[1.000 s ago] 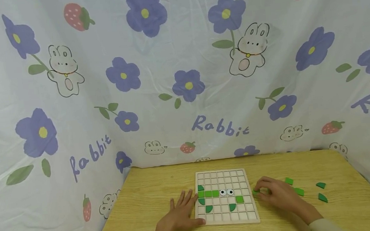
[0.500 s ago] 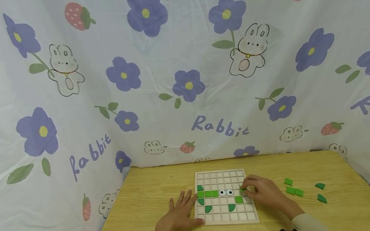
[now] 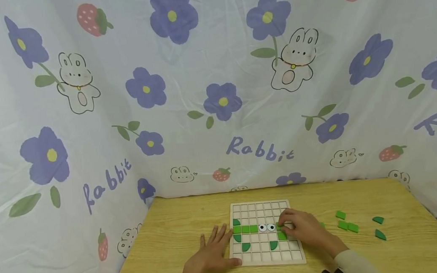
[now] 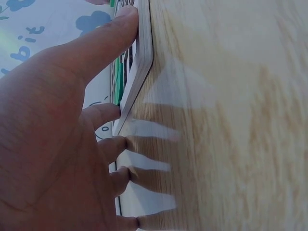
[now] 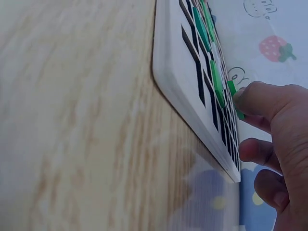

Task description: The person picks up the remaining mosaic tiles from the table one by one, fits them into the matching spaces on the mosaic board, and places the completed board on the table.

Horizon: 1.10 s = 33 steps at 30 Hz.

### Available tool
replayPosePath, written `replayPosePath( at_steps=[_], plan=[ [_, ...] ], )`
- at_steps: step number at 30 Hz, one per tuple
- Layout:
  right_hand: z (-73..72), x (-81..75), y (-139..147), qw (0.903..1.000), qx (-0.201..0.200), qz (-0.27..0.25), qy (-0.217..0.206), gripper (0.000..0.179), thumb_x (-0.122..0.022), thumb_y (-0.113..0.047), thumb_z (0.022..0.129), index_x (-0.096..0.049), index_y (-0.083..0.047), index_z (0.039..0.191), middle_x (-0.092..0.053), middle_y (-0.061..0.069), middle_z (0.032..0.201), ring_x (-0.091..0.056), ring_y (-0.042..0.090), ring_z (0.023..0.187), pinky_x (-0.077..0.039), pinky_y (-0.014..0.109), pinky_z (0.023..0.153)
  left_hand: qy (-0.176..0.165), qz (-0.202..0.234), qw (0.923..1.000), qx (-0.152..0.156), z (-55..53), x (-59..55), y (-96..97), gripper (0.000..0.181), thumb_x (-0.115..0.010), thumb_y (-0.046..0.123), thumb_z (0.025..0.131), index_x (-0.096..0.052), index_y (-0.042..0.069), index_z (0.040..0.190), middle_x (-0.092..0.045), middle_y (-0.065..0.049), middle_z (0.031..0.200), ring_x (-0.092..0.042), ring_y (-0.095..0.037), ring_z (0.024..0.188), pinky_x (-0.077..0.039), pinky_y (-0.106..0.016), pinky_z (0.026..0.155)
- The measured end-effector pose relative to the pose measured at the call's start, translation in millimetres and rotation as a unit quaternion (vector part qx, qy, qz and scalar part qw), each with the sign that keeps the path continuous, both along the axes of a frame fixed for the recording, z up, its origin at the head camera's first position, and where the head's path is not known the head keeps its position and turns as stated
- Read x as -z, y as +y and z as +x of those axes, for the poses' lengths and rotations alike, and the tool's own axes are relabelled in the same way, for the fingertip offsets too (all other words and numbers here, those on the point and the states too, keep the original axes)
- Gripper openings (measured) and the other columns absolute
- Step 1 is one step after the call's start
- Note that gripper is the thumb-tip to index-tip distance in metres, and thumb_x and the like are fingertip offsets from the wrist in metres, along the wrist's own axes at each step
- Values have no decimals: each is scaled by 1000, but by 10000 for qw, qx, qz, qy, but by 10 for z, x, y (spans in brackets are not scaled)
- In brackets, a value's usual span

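Note:
A pale wooden grid board (image 3: 264, 257) lies on the table. In it sit light green square tiles (image 3: 245, 229) in a row, dark green quarter-round tiles (image 3: 246, 247) and two round eye tiles (image 3: 262, 227). My right hand (image 3: 305, 228) pinches a green square tile (image 5: 232, 88) between thumb and forefinger, at the cell right of the eyes; in the head view the fingers partly cover it. Just below it lies another green square tile (image 3: 282, 236). My left hand (image 3: 209, 255) rests at the board's left edge, fingers spread and thumb on the lower left corner.
Right of the board, several loose light green squares (image 3: 340, 215) and two dark green quarter-rounds (image 3: 378, 219) lie on the wooden table (image 3: 171, 224). One more green square (image 3: 322, 225) is half hidden behind the right hand. A patterned curtain (image 3: 189, 147) hangs behind the table.
My right hand has carried the green square tile leftward from beside the board to the cell next to the eyes. The left hand keeps its place.

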State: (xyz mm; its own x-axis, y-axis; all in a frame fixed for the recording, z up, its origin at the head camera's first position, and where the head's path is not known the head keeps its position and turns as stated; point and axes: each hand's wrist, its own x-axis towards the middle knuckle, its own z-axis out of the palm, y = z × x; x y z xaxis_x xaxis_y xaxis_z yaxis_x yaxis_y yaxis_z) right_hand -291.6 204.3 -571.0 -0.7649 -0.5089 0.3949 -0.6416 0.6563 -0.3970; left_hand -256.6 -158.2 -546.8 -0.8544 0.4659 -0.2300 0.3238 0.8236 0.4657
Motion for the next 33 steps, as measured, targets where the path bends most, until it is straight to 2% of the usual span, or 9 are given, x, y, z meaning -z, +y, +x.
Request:
replayPosePath(
  at_steps=[6, 11, 23, 33],
  plan=[
    [1, -3, -7, 9997, -87, 21, -243, 13, -78, -12, 98, -80, -23, 104, -73, -6, 113, -70, 7, 89, -57, 26, 69, -35, 37, 10000, -1, 9, -9, 6, 100, -73, 62, 93, -30, 17, 170, -14, -14, 180, -7, -45, 166, -1, -83, 122],
    [-5, -19, -2, 9992, -133, 90, -379, 14, -76, -13, 99, -81, -24, 106, -73, -7, 113, -71, 7, 93, -59, 28, 73, -42, 28, 10000, 0, 8, -14, 6, 100, -73, 62, 93, -30, 16, 170, -14, -13, 180, -6, -45, 166, -1, -83, 123],
    [-33, -14, 33, 9989, -39, 376, -291, 14, -78, -14, 98, -82, -28, 102, -71, -9, 113, -69, 3, 87, -57, 26, 69, 16, -60, 10000, 13, -3, -4, 14, 100, -72, 64, 94, -29, 17, 170, -14, -13, 180, -6, -44, 167, -2, -83, 123],
    [-19, 11, 58, 9992, -70, 372, -106, 15, -78, -14, 98, -81, -27, 105, -72, -9, 114, -72, 7, 94, -60, 30, 75, 32, -85, 10000, 21, -2, -2, 11, 100, -72, 63, 94, -29, 16, 170, -14, -13, 180, -6, -44, 167, -2, -83, 123]
  ],
)
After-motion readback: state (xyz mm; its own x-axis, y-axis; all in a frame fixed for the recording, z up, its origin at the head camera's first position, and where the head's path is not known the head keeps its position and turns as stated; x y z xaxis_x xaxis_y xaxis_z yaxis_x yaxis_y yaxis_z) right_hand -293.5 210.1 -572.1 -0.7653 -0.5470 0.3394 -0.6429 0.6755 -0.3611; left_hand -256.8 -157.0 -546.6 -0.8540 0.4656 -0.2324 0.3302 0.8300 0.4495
